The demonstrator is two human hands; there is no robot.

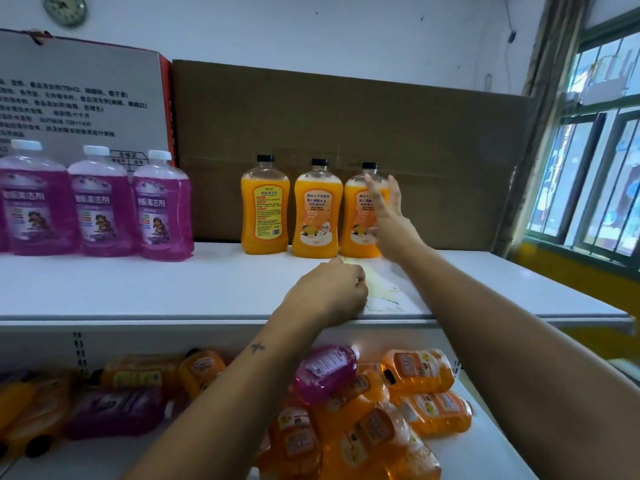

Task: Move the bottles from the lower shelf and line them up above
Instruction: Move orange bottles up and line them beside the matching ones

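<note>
Three orange bottles with black caps stand in a row on the upper shelf (207, 292): the left one (265, 206), the middle one (316, 211) and the right one (358, 216). My right hand (388, 220) is beside the right orange bottle, fingers straight, touching its side. My left hand (329, 292) rests on the upper shelf's front edge with fingers curled, holding nothing. Three purple bottles (100, 202) with white caps stand at the left of the upper shelf. On the lower shelf (485, 455) lie several orange bottles (419, 372) and purple bottles (325, 372) on their sides.
A brown cardboard sheet (346, 133) and a printed grey carton (79, 95) back the upper shelf. A window (595, 150) is at the right. A yellowish stain (384, 292) marks the shelf by my left hand. Bare shelf lies right of the orange bottles.
</note>
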